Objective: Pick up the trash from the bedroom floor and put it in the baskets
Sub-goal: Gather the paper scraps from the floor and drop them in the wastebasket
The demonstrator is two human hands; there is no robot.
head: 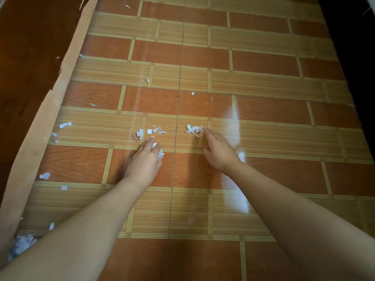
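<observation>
Small white paper scraps lie scattered on the patterned vinyl floor. My left hand reaches forward low over the floor and holds white scraps between thumb and fingers. Just beyond it lies a small cluster of scraps. My right hand stretches out with straight fingers, its fingertips touching another clump of scraps. No basket is in view.
Loose scraps dot the left side of the floor, and a bigger white heap sits at the bottom left behind my left arm. A dark wooden surface borders the left; a dark area runs along the right edge.
</observation>
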